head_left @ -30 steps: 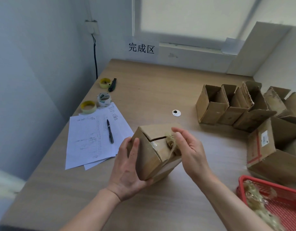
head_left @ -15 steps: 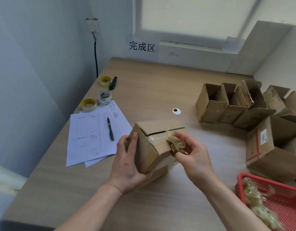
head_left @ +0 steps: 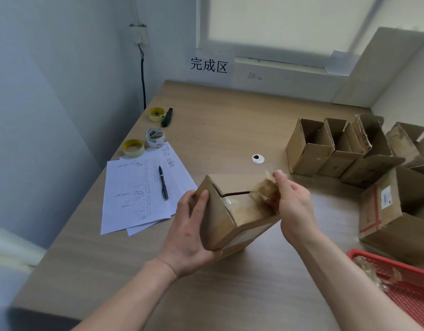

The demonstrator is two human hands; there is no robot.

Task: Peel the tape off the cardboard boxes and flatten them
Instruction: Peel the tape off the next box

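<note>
A small brown cardboard box [head_left: 232, 211] stands tilted on the wooden table [head_left: 230, 120]. A slit shows between its top flaps. My left hand [head_left: 189, 232] grips the box's left side, fingers curled over the top edge. My right hand [head_left: 293, 201] pinches a crumpled wad of clear tape [head_left: 266, 187] at the box's right top edge. The tape still runs onto the box's glossy taped face. Several opened boxes [head_left: 337, 151] stand at the right, and a larger box [head_left: 392, 211] with a label and red tape sits nearer.
A red basket [head_left: 402, 278] with balled-up tape is at the bottom right. Papers [head_left: 139, 187] with a pen [head_left: 163, 182], three tape rolls [head_left: 154, 137] and a knife [head_left: 167, 117] lie at the left. A small white disc [head_left: 258, 159] sits mid-table.
My right hand has pulled the tape wad up and to the right along the box top. The box has tipped slightly. My left hand keeps its grip.
</note>
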